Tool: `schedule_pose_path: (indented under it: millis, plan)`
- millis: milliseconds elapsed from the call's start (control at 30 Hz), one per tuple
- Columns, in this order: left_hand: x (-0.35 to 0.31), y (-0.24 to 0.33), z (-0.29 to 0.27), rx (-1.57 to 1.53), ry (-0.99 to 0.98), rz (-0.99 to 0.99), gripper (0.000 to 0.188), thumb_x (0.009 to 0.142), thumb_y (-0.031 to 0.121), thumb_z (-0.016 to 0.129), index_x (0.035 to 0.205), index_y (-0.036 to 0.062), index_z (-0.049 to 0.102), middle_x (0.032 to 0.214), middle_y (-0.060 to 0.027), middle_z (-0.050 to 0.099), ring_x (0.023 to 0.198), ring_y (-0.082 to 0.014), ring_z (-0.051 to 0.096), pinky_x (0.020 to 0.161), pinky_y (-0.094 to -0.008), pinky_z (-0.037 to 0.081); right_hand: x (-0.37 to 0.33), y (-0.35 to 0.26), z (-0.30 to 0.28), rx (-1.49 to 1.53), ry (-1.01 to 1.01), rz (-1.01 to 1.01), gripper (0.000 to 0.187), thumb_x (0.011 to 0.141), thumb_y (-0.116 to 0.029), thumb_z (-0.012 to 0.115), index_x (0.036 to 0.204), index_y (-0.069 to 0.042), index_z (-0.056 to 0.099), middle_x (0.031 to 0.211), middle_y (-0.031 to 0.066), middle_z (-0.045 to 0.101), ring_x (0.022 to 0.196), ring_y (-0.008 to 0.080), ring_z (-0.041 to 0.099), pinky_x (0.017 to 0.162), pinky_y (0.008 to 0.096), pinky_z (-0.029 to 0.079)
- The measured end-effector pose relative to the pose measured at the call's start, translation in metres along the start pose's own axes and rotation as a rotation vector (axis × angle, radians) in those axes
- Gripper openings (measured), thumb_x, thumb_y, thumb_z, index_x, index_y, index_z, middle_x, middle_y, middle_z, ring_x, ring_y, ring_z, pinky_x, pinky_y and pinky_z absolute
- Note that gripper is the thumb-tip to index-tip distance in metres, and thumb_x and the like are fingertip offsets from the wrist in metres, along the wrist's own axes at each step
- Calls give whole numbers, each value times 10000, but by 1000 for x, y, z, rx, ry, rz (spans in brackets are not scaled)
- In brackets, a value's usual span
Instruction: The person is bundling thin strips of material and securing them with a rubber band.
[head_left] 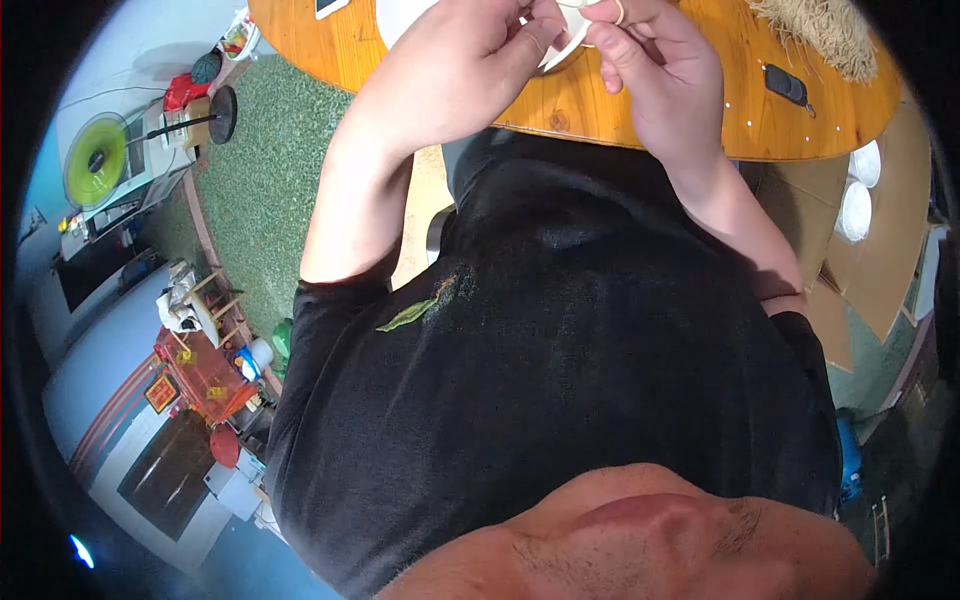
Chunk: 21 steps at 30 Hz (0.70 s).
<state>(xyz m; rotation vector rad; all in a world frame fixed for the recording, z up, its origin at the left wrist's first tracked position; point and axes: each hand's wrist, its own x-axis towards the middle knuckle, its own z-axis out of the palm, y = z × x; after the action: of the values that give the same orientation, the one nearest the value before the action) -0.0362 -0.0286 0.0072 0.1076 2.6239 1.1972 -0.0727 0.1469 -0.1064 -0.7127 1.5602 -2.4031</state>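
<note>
At the top edge of the head view, my two hands come close together over the near part of a wooden table. My right hand (672,75) is closed, thumb against fingers, pinching a thin cream strand (619,12) that bends in a small loop. Facing it, my left hand (480,62) has its fingers curled in; what they hold is partly hidden and too small to name. A white curved rim (572,45), perhaps of a bowl or dish, shows just beneath and between the hands. The fingertips lie partly at the picture's edge.
On the orange-brown table (560,115) lie a bundle of cream strands (825,35), a black key fob (785,86) and several tiny white bits. A phone (330,7) is at the upper left. White bowls (855,210) stand on cardboard at right; a fan (97,160) is at left.
</note>
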Motion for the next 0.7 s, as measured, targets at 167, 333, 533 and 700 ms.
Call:
schedule_pose_path:
  millis: [167, 333, 533, 700]
  plan:
    - [2, -7, 21, -37, 313, 380, 39, 968, -20, 536, 986, 15, 534, 943, -171, 612, 848, -278, 593, 775, -374, 499, 3, -2, 4, 13, -16, -55, 85, 1008, -6, 613, 1093, -5, 614, 925, 21, 665, 830, 68, 627, 756, 217, 519]
    - [4, -11, 9, -22, 0, 290, 26, 971, -18, 534, 971, 8, 530, 898, -176, 616, 828, -297, 608, 748, -369, 499, 17, 41, -5, 296, -160, -258, 113, 979, 38, 624, 1087, 12, 605, 942, 42, 685, 861, 101, 661, 794, 239, 541]
    - [-2, -4, 13, 12, 83, 177, 42, 970, 0, 575, 966, -8, 534, 839, -196, 608, 794, -324, 620, 720, -379, 501, 2, -23, 1, -21, -22, 123, 149, 941, 75, 653, 1072, 21, 607, 941, 54, 698, 824, 87, 654, 760, 226, 526]
    - [-8, -5, 20, 57, 222, 230, 54, 959, -3, 587, 960, -1, 533, 850, -203, 598, 792, -347, 621, 708, -390, 498, 1, -30, 3, -78, 40, 135, 170, 920, 88, 672, 1069, 27, 616, 929, 47, 699, 807, 68, 648, 721, 205, 505]
